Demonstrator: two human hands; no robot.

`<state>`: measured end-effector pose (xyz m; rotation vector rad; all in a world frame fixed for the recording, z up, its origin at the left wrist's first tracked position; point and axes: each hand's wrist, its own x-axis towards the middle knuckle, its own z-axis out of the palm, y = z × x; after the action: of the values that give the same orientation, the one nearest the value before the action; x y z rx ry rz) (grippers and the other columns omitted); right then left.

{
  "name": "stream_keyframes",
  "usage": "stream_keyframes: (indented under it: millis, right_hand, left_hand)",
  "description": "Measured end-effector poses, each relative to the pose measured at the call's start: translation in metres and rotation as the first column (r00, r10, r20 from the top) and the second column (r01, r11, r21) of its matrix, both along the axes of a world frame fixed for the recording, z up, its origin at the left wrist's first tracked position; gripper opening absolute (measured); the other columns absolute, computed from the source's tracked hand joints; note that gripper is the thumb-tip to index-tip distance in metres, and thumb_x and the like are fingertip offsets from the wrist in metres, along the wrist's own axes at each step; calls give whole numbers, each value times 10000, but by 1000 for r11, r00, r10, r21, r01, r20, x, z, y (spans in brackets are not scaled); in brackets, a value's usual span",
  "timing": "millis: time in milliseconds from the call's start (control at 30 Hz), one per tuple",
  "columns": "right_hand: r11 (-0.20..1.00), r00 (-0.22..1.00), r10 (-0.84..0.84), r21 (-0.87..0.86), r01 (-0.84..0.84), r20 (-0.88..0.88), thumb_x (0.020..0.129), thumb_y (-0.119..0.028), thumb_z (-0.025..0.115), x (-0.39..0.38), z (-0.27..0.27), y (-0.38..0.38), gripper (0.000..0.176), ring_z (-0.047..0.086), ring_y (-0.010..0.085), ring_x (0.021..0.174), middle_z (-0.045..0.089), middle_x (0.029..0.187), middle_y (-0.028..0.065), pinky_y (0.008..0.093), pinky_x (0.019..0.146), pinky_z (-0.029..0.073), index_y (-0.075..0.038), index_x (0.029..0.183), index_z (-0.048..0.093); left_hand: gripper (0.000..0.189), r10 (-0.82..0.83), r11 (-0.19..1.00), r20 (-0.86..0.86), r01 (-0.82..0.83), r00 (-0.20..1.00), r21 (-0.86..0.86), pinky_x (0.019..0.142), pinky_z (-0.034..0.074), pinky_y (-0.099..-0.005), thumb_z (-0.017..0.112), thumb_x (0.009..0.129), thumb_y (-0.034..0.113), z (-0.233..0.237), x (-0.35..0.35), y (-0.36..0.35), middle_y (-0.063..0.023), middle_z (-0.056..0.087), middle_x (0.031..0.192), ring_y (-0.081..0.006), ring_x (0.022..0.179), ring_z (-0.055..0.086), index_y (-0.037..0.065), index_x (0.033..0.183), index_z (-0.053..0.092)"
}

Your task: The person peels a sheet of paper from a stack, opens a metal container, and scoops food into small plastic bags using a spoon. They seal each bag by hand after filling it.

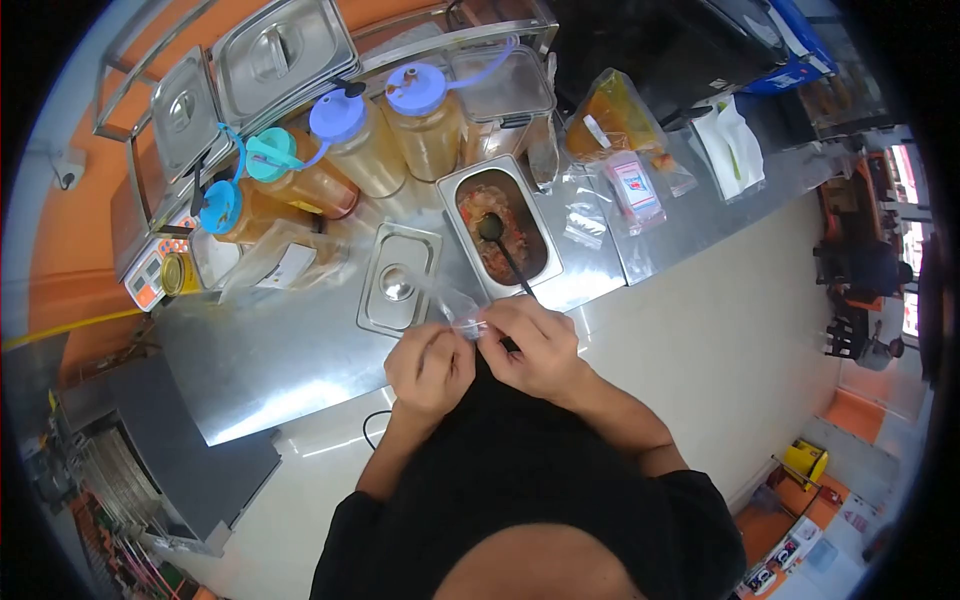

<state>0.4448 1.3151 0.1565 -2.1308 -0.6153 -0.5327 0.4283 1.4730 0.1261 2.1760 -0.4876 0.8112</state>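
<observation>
Both hands meet just in front of the counter's near edge, with a small clear plastic bag pinched between them. My left hand has its fingers closed on the bag's left side. On the other side, my right hand grips the bag with thumb and fingers. Beyond my right hand stands a steel food pan of reddish chunky food. A black ladle rests in it, handle toward me. Left of the pan lies a steel lid with a round knob.
Several squeeze bottles, among them a purple-capped bottle, stand at the back left. A kitchen scale is at the far left. Bagged orange food, a white packet and white paper lie to the right. Steel lids lean behind.
</observation>
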Motion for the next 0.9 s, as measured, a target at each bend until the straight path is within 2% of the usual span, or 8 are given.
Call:
stream_keyframes:
  millis: [167,267,467,600,667,700,767,900]
  right_hand:
    - [992,1000,-13,130,12,12,723,52,696,-2,-4,10,195,653,234,634,637,785,91,321,555,545,-14,897,635]
    - [973,998,-67,223,64,4,776,45,689,1,-19,12,154,659,218,635,651,768,103,309,543,530,0,912,636]
    - [797,922,7,559,229,-388,901,-28,658,4,-34,22,84,648,131,666,669,768,101,264,570,500,14,972,645]
    - [875,913,113,474,96,-393,920,-45,643,15,-18,6,80,624,119,658,664,860,74,249,552,478,-2,987,647]
    - [717,524,557,691,88,-644,943,-48,606,21,-8,-3,90,617,117,834,606,1053,56,242,593,485,10,995,651]
    - [717,520,559,692,88,-646,943,-48,606,20,-8,-4,90,617,117,834,606,1053,56,242,593,485,10,995,651]
    - [379,103,870,788,485,-482,938,-79,585,19,-7,-5,118,579,122,826,547,1104,36,259,603,458,6,967,661]
    - [39,133,981,809,586,-143,896,-92,590,14,-12,8,105,575,165,1023,578,1059,63,311,839,449,-17,953,639]
  left_hand:
    - [198,125,976,-172,-153,977,-157,578,507,-285,719,761,-51,0,6,-8,-111,648,841,-212,654,645,5,898,587]
    - [129,-185,601,-530,-332,828,-727,630,520,-219,691,882,-12,-6,6,-13,-43,675,850,-82,710,648,-18,983,610]
    - [142,-228,605,-503,-284,834,-744,759,535,-248,653,893,-63,-1,0,-9,-100,710,928,-123,820,666,-55,1029,691]
    - [136,-391,624,-593,-271,704,-733,782,541,-268,658,905,-36,11,-1,13,-110,700,956,-134,866,655,-43,1032,704]
    - [137,-586,462,-537,-294,606,-837,752,535,-257,667,919,26,11,-2,23,-111,679,1039,-135,840,634,-29,1039,707]
    - [137,-584,462,-540,-299,606,-835,752,535,-257,667,919,26,12,-4,28,-111,679,1039,-135,840,634,-29,1039,707]
    - [156,-810,203,-380,-396,447,-896,738,502,-290,617,963,92,13,-8,35,-91,652,1066,-151,889,603,-3,1038,715]
    - [176,-905,-233,17,-462,426,-856,755,454,-325,578,985,139,8,-16,33,-53,620,1043,-159,921,567,23,1018,707]
